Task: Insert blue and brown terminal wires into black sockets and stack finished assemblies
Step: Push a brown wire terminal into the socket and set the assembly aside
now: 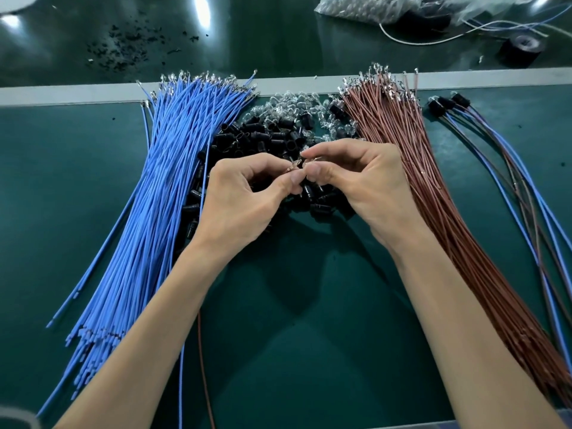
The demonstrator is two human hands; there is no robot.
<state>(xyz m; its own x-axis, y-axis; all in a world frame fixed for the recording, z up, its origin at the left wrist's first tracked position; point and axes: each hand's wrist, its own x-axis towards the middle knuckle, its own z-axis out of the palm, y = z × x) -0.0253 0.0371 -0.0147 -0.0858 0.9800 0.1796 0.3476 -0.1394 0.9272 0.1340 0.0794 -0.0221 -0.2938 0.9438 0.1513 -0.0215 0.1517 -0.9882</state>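
Note:
A thick bundle of blue wires [161, 187] lies on the left of the green mat, a bundle of brown wires [433, 193] on the right. Between them is a heap of black sockets [260, 134] mixed with small clear bulbs [297, 103]. My left hand [244, 196] and my right hand [362, 181] meet above the heap, fingertips pinching a small metal terminal end between them. One blue wire [182, 366] and one brown wire [202, 360] run from under my left forearm toward the near edge. What the fingertips hold is mostly hidden.
Several finished assemblies [448, 103] with black sockets and blue and brown leads lie at the far right. Beyond a grey strip [77, 96], black debris [123, 51], a plastic bag of bulbs [365, 7], a black tape roll [521, 49] and loose wires sit on the dark table.

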